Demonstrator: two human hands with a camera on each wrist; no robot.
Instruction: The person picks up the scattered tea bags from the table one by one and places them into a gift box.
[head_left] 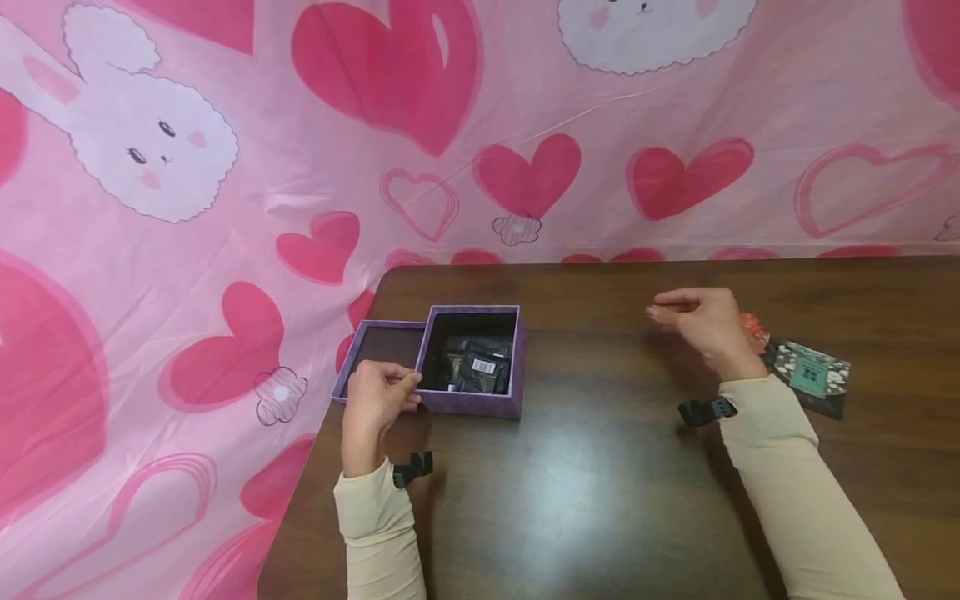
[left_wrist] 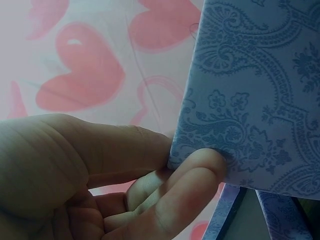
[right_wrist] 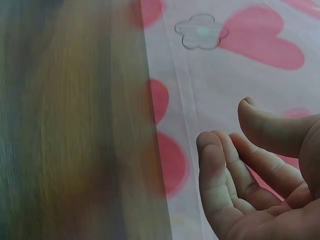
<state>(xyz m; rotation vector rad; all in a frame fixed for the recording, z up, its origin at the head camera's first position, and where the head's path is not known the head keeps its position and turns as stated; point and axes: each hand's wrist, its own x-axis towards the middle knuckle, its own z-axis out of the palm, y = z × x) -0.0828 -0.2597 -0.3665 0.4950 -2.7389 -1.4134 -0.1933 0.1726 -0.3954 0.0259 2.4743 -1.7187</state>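
My left hand [head_left: 378,398] pinches the near left corner of a purple box [head_left: 474,403] between thumb and fingers. A paisley and floral pattern covers the box wall [left_wrist: 240,105], seen close up in the left wrist view. Inside the box lie several dark packets [head_left: 480,375], one with a white barcode label. At its left, partly behind my left hand, is a shallow dark-lined lid [head_left: 387,340]. My right hand [head_left: 708,325] hovers over the table's right side, holding nothing. In the right wrist view its fingers [right_wrist: 212,170] are loosely bent, the thumb apart.
Right of my right hand lies a dark packet [head_left: 813,375] with white spots and a teal label. An orange-patterned item [head_left: 753,331] beside it is partly hidden by that hand. The brown wooden table [head_left: 585,492] meets a pink heart-print cloth [head_left: 420,200] at the back and left.
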